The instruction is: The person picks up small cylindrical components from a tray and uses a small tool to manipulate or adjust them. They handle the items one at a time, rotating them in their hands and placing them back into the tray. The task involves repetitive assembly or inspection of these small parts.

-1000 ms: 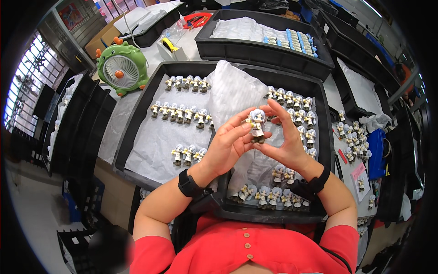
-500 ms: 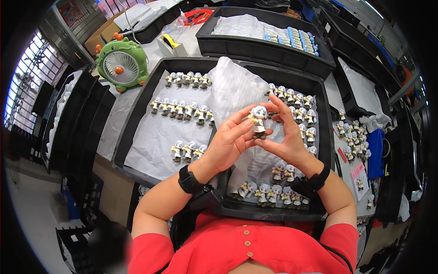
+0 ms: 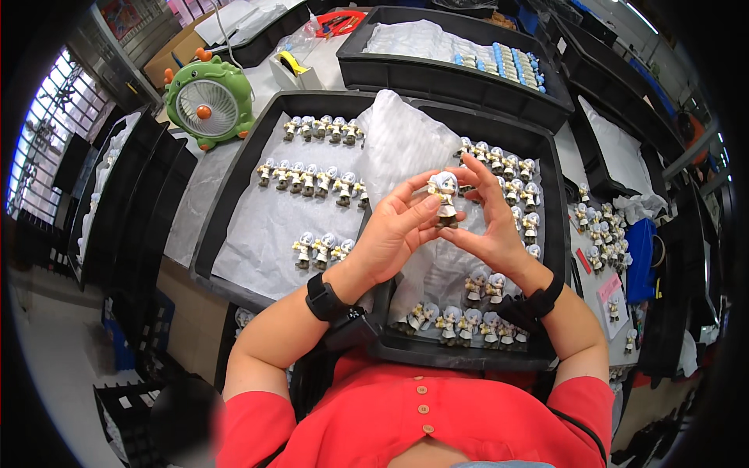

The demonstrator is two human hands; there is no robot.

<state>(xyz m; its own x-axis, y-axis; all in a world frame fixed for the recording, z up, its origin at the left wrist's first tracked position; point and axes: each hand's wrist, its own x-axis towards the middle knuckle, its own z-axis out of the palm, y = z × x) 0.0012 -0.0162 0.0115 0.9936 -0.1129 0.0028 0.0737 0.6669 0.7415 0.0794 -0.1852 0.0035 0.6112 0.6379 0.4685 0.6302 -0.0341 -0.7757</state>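
**Two hands are holding up a small figurine over the right tray**

Nearest, a person in a red shirt (image 3: 351,413) is sitting or standing against the near edge of the right tray (image 3: 460,355), where a row of figurines (image 3: 470,321) is lying. Above that tray, toward its left edge, the left hand (image 3: 390,238) is gripping a silver-haired figurine (image 3: 445,195) between thumb and fingers, keeping it upright. The right hand (image 3: 499,234) is curving around its other side, thumb by the feet; whether it is gripping, I cannot tell. Alongside, the left tray (image 3: 204,265) is carrying three more rows on paper (image 3: 273,226). Loose figurines (image 3: 601,232) are crowding the desk past the right tray's right edge. Beyond the left tray's far left corner, a green fan (image 3: 204,109) is standing on the desk (image 3: 199,187). Farther back, a tape dispenser (image 3: 300,78) is sitting left of a far tray (image 3: 460,90).
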